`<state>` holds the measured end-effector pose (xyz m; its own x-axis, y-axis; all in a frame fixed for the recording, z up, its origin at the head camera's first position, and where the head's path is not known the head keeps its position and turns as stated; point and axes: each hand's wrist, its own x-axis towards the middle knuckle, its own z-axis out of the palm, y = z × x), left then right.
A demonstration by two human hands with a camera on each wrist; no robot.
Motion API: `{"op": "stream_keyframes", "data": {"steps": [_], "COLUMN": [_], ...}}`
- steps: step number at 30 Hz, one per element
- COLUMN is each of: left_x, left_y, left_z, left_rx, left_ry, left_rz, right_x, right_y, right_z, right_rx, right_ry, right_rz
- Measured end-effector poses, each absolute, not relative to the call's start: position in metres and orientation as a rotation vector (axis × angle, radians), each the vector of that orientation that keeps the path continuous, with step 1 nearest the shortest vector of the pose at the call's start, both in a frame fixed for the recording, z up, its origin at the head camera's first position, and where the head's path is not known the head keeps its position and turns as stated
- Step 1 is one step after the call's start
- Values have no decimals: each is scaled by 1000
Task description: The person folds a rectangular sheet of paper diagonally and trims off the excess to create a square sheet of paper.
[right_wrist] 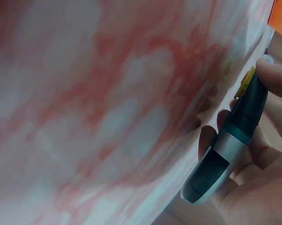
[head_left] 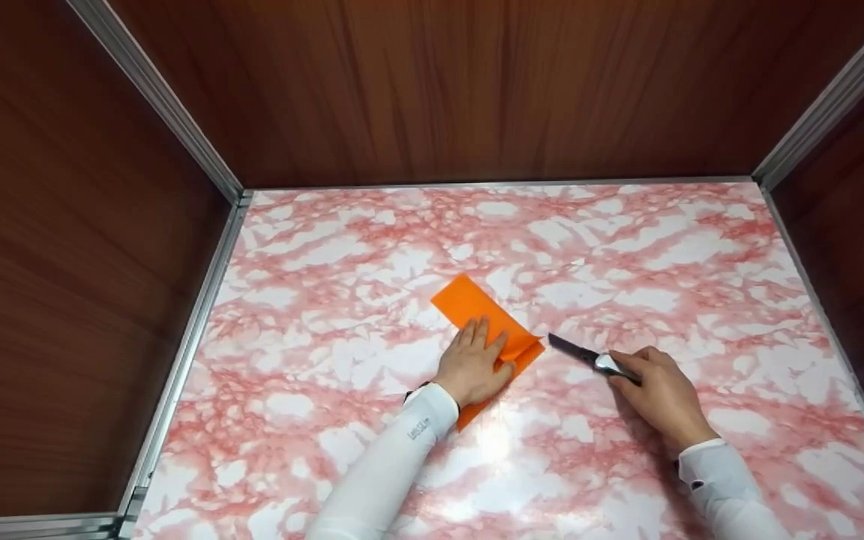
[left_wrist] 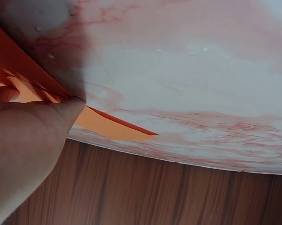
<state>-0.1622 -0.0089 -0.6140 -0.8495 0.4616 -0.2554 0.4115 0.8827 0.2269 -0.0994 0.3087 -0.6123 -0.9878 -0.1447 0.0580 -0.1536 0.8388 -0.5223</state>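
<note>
A folded sheet of orange paper [head_left: 468, 298] lies aslant on the table, its right corner slightly raised where layers part. My left hand [head_left: 471, 367] rests on it with fingers spread, pressing it down. In the left wrist view, the thumb touches the edge of the orange paper [left_wrist: 115, 127], and a narrow pointed flap sticks out past it. My right hand [head_left: 661, 394] grips a utility knife [head_left: 608, 365], its dark blade pointing left, just short of the paper's right corner. The right wrist view shows the knife's dark and silver handle [right_wrist: 234, 138] with a yellow slider, held between thumb and fingers.
The table [head_left: 312, 315] has a red and white marbled top. Dark wood-grain panels [head_left: 432, 90] enclose it at the back and both sides, with metal framing [head_left: 177, 120] along the corners and edges.
</note>
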Motion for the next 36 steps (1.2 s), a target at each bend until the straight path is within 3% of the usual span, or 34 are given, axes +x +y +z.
{"op": "stream_keyframes", "data": {"steps": [15,36], "left_x": [-165,-165], "left_y": [-12,-13], "left_z": [-615,-621], "left_rx": [656,847], "left_ry": [2757,2785], "left_rz": [314,147], "right_x": [-121,-132], "right_y": [279,272], "right_z": [-613,-617], "right_rx": [628,654], "right_ry": [-2913,-2933], "right_rz": [687,678]}}
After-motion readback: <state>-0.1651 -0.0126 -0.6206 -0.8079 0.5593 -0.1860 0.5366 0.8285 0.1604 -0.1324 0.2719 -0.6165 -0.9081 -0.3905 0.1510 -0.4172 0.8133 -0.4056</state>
